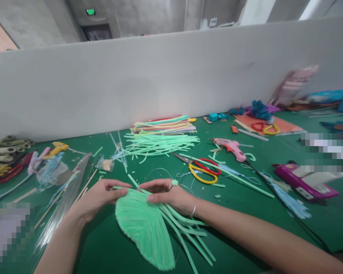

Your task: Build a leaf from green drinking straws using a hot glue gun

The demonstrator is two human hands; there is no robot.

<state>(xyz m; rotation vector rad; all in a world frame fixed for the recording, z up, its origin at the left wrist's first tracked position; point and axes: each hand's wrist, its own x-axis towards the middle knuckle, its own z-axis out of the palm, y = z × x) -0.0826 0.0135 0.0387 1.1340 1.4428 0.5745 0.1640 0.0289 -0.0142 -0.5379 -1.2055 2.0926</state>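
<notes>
A light-green fan shape made of fuzzy pipe cleaners (144, 228) hangs between my hands just over the green table. My left hand (107, 196) pinches its upper left edge, thumb in front and fingers behind. At the top right my right hand (168, 194) grips the same piece where the stems gather, and loose pipe cleaner ends (188, 236) trail out below that wrist. A thin wire loop with a small green knot (175, 183) lies against the right hand. Beyond the hands rests a pile of light-green pipe cleaners (162, 144).
Scissors with red and yellow handles (202, 171) lie behind my right hand. Further right are a pink glue gun (231, 147) and a purple tape dispenser (305, 180). On the left sit a yellow glue gun (56, 149) and clear plastic sheeting (65, 201). A white partition (103, 87) closes the back.
</notes>
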